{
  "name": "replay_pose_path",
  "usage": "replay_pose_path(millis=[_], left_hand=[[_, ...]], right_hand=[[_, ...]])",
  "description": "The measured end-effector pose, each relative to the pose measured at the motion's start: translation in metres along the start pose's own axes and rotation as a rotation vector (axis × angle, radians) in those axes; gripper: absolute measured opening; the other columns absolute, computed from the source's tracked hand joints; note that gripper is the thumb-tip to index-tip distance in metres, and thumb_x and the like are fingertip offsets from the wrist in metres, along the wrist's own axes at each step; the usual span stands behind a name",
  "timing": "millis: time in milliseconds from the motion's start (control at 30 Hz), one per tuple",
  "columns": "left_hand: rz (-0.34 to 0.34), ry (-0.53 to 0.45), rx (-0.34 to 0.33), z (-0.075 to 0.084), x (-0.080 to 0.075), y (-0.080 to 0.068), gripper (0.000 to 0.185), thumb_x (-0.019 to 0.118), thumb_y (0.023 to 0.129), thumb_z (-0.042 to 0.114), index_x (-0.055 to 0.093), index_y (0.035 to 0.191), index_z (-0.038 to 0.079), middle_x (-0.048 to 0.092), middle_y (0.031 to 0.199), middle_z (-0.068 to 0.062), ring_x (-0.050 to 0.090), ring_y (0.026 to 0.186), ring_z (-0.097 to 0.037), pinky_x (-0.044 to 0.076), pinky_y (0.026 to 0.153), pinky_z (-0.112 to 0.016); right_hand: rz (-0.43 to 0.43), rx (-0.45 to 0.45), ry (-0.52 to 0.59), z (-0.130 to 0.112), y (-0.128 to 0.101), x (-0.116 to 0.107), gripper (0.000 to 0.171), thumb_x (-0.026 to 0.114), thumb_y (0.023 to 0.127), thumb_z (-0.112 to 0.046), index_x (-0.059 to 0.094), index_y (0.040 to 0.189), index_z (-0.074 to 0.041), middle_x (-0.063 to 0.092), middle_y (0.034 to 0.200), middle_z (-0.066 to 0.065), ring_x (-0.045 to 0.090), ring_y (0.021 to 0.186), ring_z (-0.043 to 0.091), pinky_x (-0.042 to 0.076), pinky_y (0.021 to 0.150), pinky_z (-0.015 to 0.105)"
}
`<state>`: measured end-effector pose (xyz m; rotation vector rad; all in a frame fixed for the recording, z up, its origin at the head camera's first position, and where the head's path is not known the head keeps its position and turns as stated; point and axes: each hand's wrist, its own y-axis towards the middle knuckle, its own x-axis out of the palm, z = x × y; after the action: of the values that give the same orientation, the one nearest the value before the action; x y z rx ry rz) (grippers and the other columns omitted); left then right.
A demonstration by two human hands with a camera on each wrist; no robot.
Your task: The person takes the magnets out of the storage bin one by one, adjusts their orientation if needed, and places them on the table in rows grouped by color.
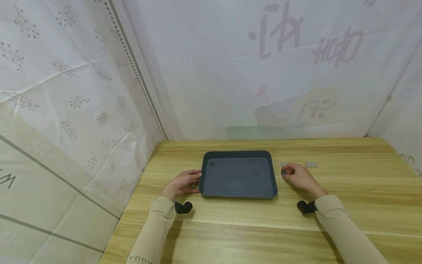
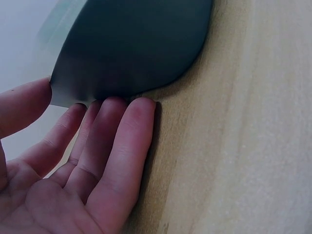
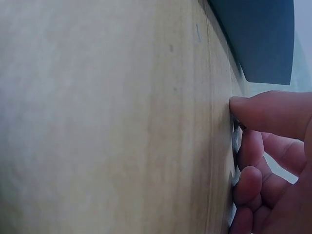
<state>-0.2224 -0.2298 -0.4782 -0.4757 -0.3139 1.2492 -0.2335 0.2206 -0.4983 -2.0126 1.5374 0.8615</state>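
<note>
In the head view a dark grey rectangular tray [image 1: 237,179] lies on the wooden table, with two small dark round discs [image 1: 255,172] on its floor. My left hand [image 1: 184,183] holds the tray's left side. In the left wrist view, its thumb [image 2: 24,107] is at the rim and its fingertips touch the outer wall. Just right of the tray, my right hand [image 1: 301,178] pinches a small dark round disc [image 1: 284,172] between thumb and fingers, close to the tabletop. Fingers mostly hide this disc in the right wrist view.
Two flat light-grey rectangular pieces lie beyond the right hand: one piece [image 1: 311,164] farther right, the other piece [image 1: 284,164] partly behind the fingers. Patterned white curtains [image 1: 211,73] hang along the table's back and left. The wooden table [image 1: 237,234] extends in front.
</note>
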Motion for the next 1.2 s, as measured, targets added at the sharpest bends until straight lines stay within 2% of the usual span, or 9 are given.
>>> replay_pose_path(millis=[233,867,1200], left_hand=[[0.007,-0.004,0.000,0.0007,0.0001,-0.0006,0.050,0.050,0.102,0.022,0.037,0.147,0.004,0.061,0.118,-0.011,0.061,0.094,-0.015,0.055,0.079,-0.036],[0.009,0.012,0.007,-0.0024,-0.0005,0.0017,0.049,0.049,0.102,0.023,0.038,0.146,0.006,0.057,0.128,-0.016,0.062,0.097,-0.017,0.054,0.081,-0.037],[0.009,0.006,0.004,-0.0021,-0.0003,0.0009,0.049,0.050,0.102,0.023,0.039,0.146,0.005,0.059,0.123,-0.013,0.062,0.095,-0.016,0.054,0.079,-0.036]], right_hand=[[0.002,-0.001,0.000,-0.0007,-0.0002,-0.0005,0.024,0.065,0.088,-0.009,0.064,0.110,0.001,0.057,0.080,0.003,0.047,0.068,0.015,0.037,0.064,0.029],[0.001,-0.008,-0.001,0.0014,-0.0009,0.0023,0.022,0.064,0.089,-0.010,0.064,0.109,0.000,0.058,0.081,0.004,0.047,0.067,0.013,0.037,0.064,0.028],[-0.004,0.005,0.011,-0.0003,-0.0027,0.0016,0.023,0.062,0.090,-0.008,0.063,0.111,0.001,0.058,0.082,0.004,0.047,0.068,0.015,0.037,0.063,0.029]])
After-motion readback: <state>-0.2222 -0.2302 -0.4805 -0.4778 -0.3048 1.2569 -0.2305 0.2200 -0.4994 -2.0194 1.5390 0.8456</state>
